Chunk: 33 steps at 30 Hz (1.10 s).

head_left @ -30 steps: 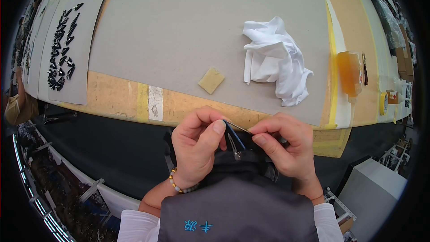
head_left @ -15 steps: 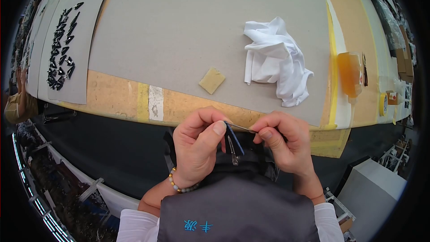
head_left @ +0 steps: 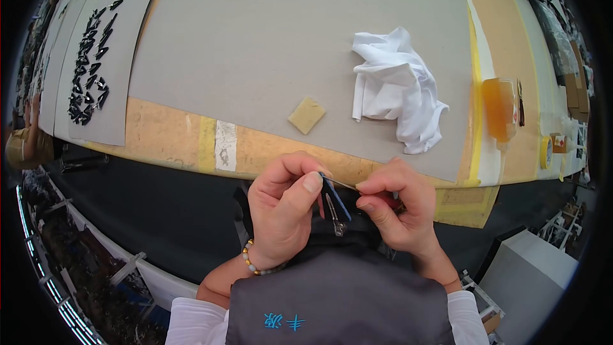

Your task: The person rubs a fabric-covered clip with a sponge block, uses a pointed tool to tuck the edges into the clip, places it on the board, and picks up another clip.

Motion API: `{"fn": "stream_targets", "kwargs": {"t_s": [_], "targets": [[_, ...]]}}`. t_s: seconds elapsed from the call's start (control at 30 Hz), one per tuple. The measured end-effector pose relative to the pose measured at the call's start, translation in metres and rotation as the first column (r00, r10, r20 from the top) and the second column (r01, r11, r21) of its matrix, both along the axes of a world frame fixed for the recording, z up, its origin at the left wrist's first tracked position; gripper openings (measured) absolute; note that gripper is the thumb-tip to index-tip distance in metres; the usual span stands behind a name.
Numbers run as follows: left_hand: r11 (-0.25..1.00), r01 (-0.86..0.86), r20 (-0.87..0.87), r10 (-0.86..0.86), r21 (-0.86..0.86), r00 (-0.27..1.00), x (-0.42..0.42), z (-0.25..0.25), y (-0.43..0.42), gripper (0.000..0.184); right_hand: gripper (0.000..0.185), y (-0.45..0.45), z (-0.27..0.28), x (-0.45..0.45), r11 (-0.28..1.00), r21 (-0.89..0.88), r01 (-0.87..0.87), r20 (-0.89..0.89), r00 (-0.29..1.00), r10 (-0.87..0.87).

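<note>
- Landmark: block (head_left: 306, 115). Clip (head_left: 336, 217) and strip (head_left: 338, 199) are on the wearer's side of it, between the hands, past the table edge.
- Left hand (head_left: 284, 207): thumb and index pinch the strip's upper end. Clip hangs just beside the strip, hinge end toward the wearer; can't tell how they join. Pinching at the tip probably leaves the rest exposed to work on.
- Right hand (head_left: 402, 207): index tip at one end of the rod (head_left: 340, 183), thumb tip just below, slightly apart. Can't tell if other fingers grip it. Rod's other end meets the left pinch; two-ended support likely keeps it steady.
- Cloth (head_left: 402, 89): bunched, right of the block. Bottle (head_left: 500, 110): same side, farther out. Both look parked within reach, off the near strip of table.
- Black pieces (head_left: 80, 99): rows well left of the block, likely grouped to stay sorted.
- Vs half a second ago: right thumb has dropped away from the index, and that hand sits a bit closer to the left. Left pinch unchanged.
- Block, cloth and bottle shifted slightly right in view together; probably head motion, not handling.
</note>
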<state>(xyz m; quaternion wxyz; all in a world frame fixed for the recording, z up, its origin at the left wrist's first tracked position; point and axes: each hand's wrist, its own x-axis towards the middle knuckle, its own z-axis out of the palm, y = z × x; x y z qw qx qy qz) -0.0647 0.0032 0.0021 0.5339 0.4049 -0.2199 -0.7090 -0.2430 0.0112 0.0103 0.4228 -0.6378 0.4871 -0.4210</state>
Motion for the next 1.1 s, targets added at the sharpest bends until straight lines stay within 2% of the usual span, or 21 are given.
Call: {"fn": "stream_targets", "kwargs": {"t_s": [0.37,0.57,0.67,0.77,0.87,0.97,1.07,1.1], "targets": [[0.998,-0.004,0.047,0.007,-0.062,0.999,0.000,-0.003,0.003,0.010,0.022,-0.004,0.004,-0.004,0.993,-0.118,0.021,-0.121,0.992,-0.036],[0.998,-0.002,0.058,0.006,-0.065,0.998,0.000,-0.003,0.003,0.009,0.012,-0.006,-0.001,-0.010,0.999,-0.048,-0.020,-0.041,0.999,0.018],[0.997,0.015,0.095,-0.008,-0.079,0.995,0.000,-0.002,0.003,0.009,0.007,-0.004,0.003,-0.008,0.999,0.040,-0.010,-0.003,1.000,0.010],[0.986,0.014,0.193,0.018,-0.164,0.981,-0.001,-0.002,0.003,0.008,0.006,0.002,0.008,-0.004,0.984,0.167,0.058,0.025,0.998,-0.063],[0.980,0.008,0.221,0.037,-0.199,0.975,-0.001,-0.002,0.004,0.008,0.009,0.002,0.013,-0.008,0.985,0.173,0.023,-0.010,1.000,-0.021],[0.965,0.017,0.178,0.031,-0.262,0.983,0.000,-0.008,0.004,0.009,0.017,-0.002,0.023,-0.006,0.991,0.133,0.009,-0.081,0.997,0.002],[0.956,0.020,0.192,0.038,-0.293,0.981,0.001,-0.008,0.004,0.010,0.023,-0.005,0.019,-0.003,0.995,-0.091,0.033,-0.124,0.991,-0.044],[0.955,0.022,0.193,0.037,-0.294,0.981,0.001,-0.008,0.004,0.010,0.024,-0.005,0.020,-0.003,0.994,-0.102,0.040,-0.135,0.989,-0.054]]}}
